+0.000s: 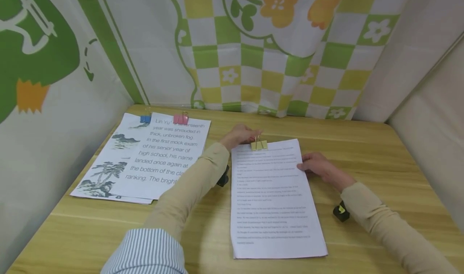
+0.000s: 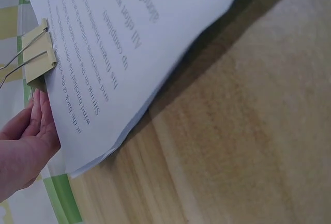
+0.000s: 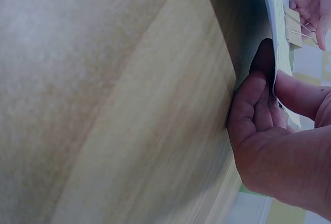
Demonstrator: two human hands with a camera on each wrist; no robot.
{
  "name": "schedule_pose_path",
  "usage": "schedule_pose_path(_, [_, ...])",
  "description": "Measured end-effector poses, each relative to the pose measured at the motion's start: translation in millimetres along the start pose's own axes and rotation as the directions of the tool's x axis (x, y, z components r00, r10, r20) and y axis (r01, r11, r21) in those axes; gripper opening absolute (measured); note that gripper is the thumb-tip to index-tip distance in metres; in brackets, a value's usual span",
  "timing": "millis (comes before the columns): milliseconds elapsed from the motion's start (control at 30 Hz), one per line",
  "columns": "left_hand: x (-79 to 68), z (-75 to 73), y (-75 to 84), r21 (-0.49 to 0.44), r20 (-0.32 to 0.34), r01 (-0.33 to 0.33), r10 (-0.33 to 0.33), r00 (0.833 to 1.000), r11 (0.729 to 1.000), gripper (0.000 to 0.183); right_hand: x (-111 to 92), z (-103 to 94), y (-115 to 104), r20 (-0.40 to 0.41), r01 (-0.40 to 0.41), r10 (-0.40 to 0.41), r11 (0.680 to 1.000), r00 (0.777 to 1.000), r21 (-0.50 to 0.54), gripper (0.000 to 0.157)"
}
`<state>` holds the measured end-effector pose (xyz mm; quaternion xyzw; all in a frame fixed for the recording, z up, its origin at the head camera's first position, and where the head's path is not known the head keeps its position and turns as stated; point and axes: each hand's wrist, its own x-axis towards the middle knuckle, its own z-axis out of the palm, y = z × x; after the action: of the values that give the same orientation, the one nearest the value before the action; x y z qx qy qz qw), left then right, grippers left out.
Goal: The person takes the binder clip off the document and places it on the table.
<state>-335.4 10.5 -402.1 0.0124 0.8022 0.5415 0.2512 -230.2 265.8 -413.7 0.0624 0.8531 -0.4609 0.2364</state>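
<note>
A stack of printed paper sheets stands out in the middle of the table, with a yellow binder clip on its top edge. Both wire handles of the clip point up and away from the text. My left hand is at the top edge, its extended fingers just behind and under the clip; whether they touch it is unclear. With thumb above and fingers beneath, my right hand pinches the stack's right edge. In the left wrist view the side of the paper stands off the wood, casting a shadow.
To the left lie other printed sheets with landscape pictures, bearing a blue binder clip and a pink binder clip. A patterned cloth hangs behind the wooden table. Small black devices are by the forearms.
</note>
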Motion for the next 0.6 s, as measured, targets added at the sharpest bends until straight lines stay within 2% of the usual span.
schedule_pose_path(100, [5.6, -1.8, 3.4, -0.004, -0.044, -0.023, 0.022, 0.999, 1.0, 0.045, -2, -0.9, 1, -0.004, 0.012, -0.012, 1.0, 1.0, 0.002, 0.044])
schedule_pose_path(367, [17.6, -16.1, 11.3, 0.039, -0.091, -0.056, 0.06, 0.994, 0.998, 0.048, -2, 1.9, 3, -0.03, 0.032, -0.031, 0.999, 0.999, 0.034, 0.041])
schedule_pose_path(600, [21.1, -21.9, 7.8, 0.058, -0.086, -0.065, 0.07, 0.994, 0.996, 0.041, -1, 2.7, 3, -0.045, 0.005, -0.005, 1.0, 0.999, 0.018, 0.042])
